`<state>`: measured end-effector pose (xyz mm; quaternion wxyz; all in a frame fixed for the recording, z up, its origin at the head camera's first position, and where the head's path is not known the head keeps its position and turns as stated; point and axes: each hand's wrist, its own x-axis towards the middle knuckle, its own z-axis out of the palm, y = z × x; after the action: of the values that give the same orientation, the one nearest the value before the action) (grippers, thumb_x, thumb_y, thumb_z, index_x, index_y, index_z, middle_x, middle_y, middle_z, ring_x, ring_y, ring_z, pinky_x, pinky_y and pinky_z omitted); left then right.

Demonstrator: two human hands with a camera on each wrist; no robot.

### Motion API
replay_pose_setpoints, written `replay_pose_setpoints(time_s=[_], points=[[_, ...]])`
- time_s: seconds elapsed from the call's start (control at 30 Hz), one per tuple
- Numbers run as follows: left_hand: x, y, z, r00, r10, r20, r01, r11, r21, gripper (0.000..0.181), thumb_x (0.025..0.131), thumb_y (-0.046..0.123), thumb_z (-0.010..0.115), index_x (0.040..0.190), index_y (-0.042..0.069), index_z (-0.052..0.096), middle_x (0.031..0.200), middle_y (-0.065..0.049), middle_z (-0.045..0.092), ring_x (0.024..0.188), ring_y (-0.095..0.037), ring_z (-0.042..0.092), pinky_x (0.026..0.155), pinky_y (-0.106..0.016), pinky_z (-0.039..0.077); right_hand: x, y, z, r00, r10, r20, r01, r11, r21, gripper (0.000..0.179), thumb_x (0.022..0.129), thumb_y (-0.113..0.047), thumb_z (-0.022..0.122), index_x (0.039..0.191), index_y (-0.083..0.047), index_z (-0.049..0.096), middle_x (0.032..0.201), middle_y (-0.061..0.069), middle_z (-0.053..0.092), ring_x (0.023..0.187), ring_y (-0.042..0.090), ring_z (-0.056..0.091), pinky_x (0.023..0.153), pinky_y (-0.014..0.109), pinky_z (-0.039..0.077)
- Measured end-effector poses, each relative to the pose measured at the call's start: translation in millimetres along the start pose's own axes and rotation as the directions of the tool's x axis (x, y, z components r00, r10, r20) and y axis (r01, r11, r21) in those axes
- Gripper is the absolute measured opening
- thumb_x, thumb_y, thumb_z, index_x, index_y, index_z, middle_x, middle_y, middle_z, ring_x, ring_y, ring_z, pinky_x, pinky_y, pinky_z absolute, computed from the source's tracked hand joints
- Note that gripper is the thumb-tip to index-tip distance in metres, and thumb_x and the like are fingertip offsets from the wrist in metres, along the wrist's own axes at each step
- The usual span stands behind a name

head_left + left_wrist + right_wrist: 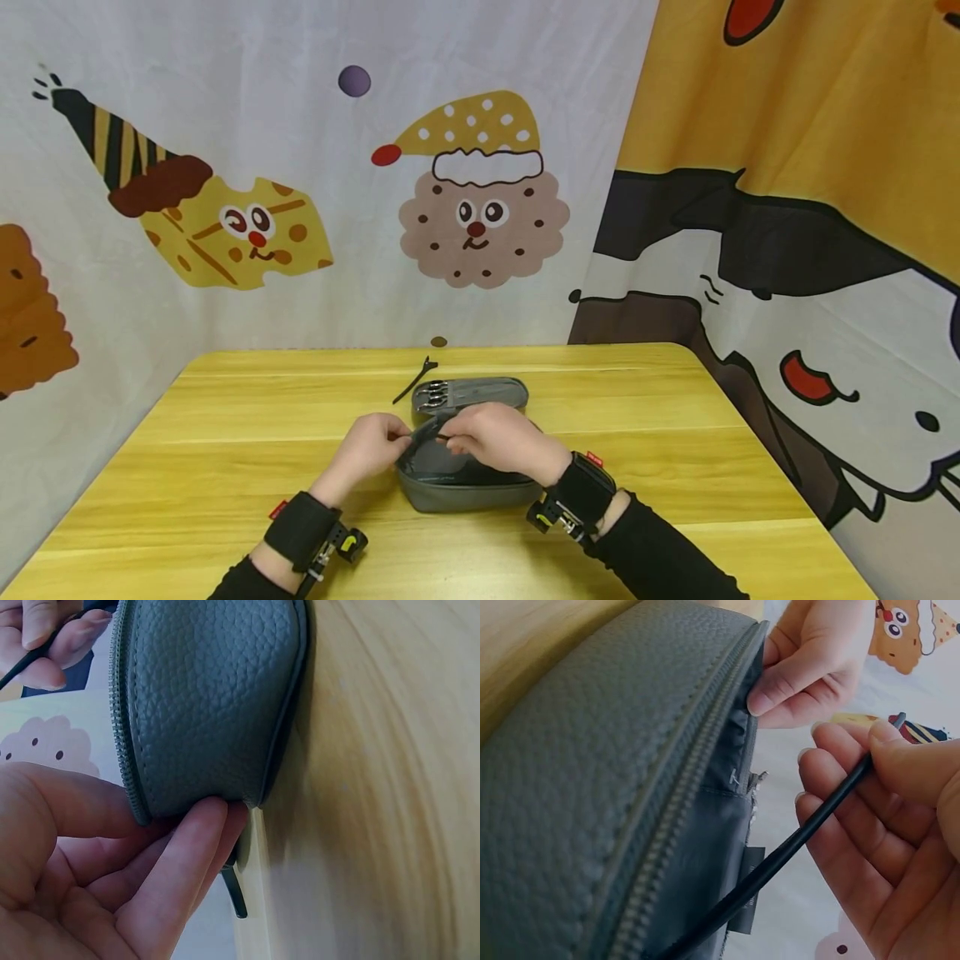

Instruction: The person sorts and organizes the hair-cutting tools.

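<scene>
A grey pebbled-leather zip case point(465, 497) lies unzipped on the table, its dark lining exposed. My left hand point(367, 446) grips the case's left end; in the left wrist view its fingers point(184, 862) press against the outer wall below the zip teeth. Over the opening, my right hand point(487, 433) pinches a thin black cord-like piece point(791, 844) between thumb and fingers. One end of it pokes past the thumb, while the other runs down across the zip edge, its far end out of frame.
Behind the body, the case's lid point(487, 390) lies folded back with several shiny metal pieces point(433, 395) at its left. A black hair clip point(415, 381) rests on the wooden table point(247, 467) farther back. A printed curtain point(300, 125) hangs behind the table.
</scene>
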<state>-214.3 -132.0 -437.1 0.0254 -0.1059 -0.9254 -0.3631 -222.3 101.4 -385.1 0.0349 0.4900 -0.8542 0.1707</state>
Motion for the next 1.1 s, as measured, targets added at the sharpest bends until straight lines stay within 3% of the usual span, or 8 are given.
replay_pose_setpoints(time_s=[0.23,0.53,1.1], points=[[-0.5,0.2,0.0,1.0,-0.005,0.004,0.005,1.0,-0.001,0.012,0.086,0.001,0.07,0.078,0.008,0.075,0.071,0.004,0.064,0.06,-0.011,0.054,0.061,-0.032,0.047,3.7,-1.6,5.1,0.998,0.025,0.062,-0.024,0.999,-0.026,0.021,0.095,-0.019,0.068,0.113,-0.013,0.075,0.103,-0.001,0.072,0.095,0.012,0.066,0.083,0.02,0.051],[-1.1,-0.2,0.2,1.0,-0.009,0.009,0.008,1.0,0.004,0.01,0.086,0.001,0.07,0.079,0.006,0.076,0.071,0.004,0.065,0.062,-0.011,0.055,0.061,-0.032,0.048,9.9,-4.1,6.6,0.991,0.03,0.13,-0.021,0.997,-0.072,0.018,0.093,-0.018,0.07,0.11,-0.014,0.076,0.1,-0.003,0.073,0.09,0.01,0.067,0.079,0.018,0.05],[-1.5,-0.2,0.0,1.0,-0.007,0.009,0.006,1.0,0.01,0.011,0.086,0.001,0.071,0.079,0.007,0.076,0.069,0.004,0.064,0.062,-0.012,0.053,0.06,-0.031,0.045,11.5,1.9,12.5,0.983,0.075,0.168,-0.058,0.993,-0.1,0.022,0.089,-0.016,0.074,0.111,-0.017,0.077,0.102,-0.005,0.073,0.091,0.008,0.067,0.078,0.017,0.051]])
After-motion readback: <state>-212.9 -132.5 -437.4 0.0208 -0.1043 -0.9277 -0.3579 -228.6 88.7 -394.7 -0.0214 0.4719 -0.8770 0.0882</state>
